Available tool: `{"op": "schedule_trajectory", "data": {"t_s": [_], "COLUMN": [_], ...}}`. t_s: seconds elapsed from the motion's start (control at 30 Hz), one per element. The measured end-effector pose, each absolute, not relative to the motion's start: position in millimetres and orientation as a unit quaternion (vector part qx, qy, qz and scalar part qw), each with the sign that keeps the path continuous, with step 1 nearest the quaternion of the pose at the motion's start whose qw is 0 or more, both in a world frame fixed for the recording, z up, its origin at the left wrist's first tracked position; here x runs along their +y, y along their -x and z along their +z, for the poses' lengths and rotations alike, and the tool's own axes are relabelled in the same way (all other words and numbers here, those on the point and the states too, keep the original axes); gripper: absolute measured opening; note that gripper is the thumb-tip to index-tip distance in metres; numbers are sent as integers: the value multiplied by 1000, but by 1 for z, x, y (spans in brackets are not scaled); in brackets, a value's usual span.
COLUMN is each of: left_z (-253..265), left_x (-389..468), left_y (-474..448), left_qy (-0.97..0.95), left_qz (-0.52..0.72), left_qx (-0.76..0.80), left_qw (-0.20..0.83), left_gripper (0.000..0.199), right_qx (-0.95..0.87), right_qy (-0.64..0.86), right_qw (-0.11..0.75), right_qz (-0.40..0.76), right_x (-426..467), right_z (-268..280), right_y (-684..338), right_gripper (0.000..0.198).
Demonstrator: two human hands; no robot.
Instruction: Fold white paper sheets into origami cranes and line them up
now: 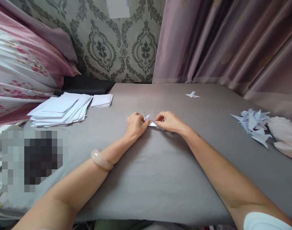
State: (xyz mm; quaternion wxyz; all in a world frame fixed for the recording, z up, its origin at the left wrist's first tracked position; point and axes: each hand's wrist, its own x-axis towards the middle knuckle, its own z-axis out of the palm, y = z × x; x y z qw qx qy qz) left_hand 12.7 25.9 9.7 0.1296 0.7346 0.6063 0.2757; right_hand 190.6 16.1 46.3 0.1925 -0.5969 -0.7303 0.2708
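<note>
Small and white, a folded paper crane [152,124] sits low over the middle of the grey-covered table, partly hidden by fingers. My left hand [137,124] is closed on its left side, thumb laid along the paper. At the pointed right end, the curled fingers of my right hand [168,121] pinch together at the tip; the exact contact is hard to see. One finished paper crane [192,95] lies farther back to the right. A heap of folded paper cranes [254,123] rests at the far right.
Stacked white paper sheets [61,110] lie at the left, beside a smaller paper stack [102,100]. Behind them is a black cloth-like item [88,85]. A pale crumpled cloth [284,135] touches the heap. Curtains [208,41] and a patterned wall [124,41] border the back.
</note>
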Motion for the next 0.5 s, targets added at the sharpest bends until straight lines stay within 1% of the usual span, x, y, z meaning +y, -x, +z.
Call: {"op": "schedule_trajectory", "data": {"t_s": [0.1, 0.2, 0.23, 0.37, 0.5], "left_z": [17, 24, 25, 22, 15], "left_x": [20, 13, 12, 17, 23], "left_y": [-13, -11, -9, -3, 1], "left_qy": [-729, -725, -725, -743, -768], "left_qz": [266, 263, 264, 253, 234], "left_qx": [603, 601, 601, 595, 582], "left_qw": [184, 211, 210, 170, 129], "left_gripper": [29, 17, 15, 29, 27], "right_qx": [-742, -747, -747, -760, -767], "right_qy": [592, 592, 594, 590, 588], "right_qw": [195, 186, 181, 153, 137], "right_qz": [244, 237, 237, 227, 218], "right_x": [13, 12, 12, 10, 8], "right_z": [39, 33, 32, 35, 38], "right_y": [-182, -180, -181, -183, -184], "right_gripper": [11, 12, 12, 17, 19]}}
